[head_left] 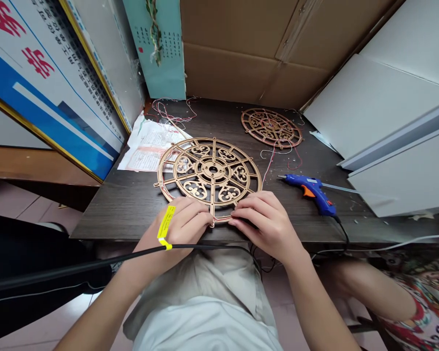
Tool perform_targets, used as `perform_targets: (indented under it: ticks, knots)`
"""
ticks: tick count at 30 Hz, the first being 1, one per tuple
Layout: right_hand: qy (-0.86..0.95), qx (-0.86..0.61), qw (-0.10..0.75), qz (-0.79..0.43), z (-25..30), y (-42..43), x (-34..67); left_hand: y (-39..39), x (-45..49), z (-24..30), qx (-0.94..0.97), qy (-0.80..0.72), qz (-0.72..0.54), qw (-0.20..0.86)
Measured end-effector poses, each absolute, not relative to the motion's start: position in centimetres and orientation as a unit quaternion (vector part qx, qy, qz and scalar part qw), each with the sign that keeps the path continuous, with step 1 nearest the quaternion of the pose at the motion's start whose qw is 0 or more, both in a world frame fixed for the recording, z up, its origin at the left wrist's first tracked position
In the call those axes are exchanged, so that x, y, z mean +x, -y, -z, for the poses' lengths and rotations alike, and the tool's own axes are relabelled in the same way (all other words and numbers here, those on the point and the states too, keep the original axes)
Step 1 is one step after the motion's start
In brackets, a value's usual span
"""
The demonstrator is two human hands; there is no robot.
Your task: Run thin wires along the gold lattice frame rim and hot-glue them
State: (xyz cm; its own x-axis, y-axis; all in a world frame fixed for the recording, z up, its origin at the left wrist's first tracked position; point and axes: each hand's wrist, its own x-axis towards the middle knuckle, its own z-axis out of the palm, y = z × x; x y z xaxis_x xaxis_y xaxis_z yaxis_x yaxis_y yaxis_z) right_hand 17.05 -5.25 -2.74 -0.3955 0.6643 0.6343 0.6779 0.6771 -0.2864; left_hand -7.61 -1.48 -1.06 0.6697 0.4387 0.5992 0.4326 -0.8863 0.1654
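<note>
A round wooden fretwork disc (pixel 209 170) lies flat on the dark table (pixel 131 204) in front of me. My left hand (pixel 185 222) and my right hand (pixel 269 222) both press curled fingers on its near rim, where a thin red thread (pixel 219 220) runs along the edge. The fingertips of both hands pinch at that rim, almost meeting at the middle. A second, smaller fretwork disc (pixel 271 127) with red thread wound over it lies farther back on the right.
A blue hot-glue gun (pixel 310 189) lies on the table to the right, its black cord dropping over the edge. Printed paper sheets (pixel 148 146) sit at back left. Cardboard (pixel 249 48) and white boards (pixel 384 102) wall the table. A black cable with a yellow tag (pixel 166 225) crosses my left wrist.
</note>
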Motion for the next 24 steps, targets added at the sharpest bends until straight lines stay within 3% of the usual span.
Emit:
perform_targets:
  ticks: [11, 18, 24]
  knots:
    - [0.832, -0.405, 0.378, 0.015, 2.6, 5.3, 17.0, 1.8, -7.7, 0.9, 0.909, -0.251, -0.330, -0.029]
    - [0.822, -0.408, 0.398, 0.008, 2.6, 5.2, 16.8, 3.8, -7.9, 0.9, 0.891, -0.251, -0.360, -0.120]
    - [0.793, -0.405, 0.455, -0.001, 1.6, 4.8, 15.4, 5.2, -7.5, 1.7, 0.878, -0.312, -0.363, 0.014]
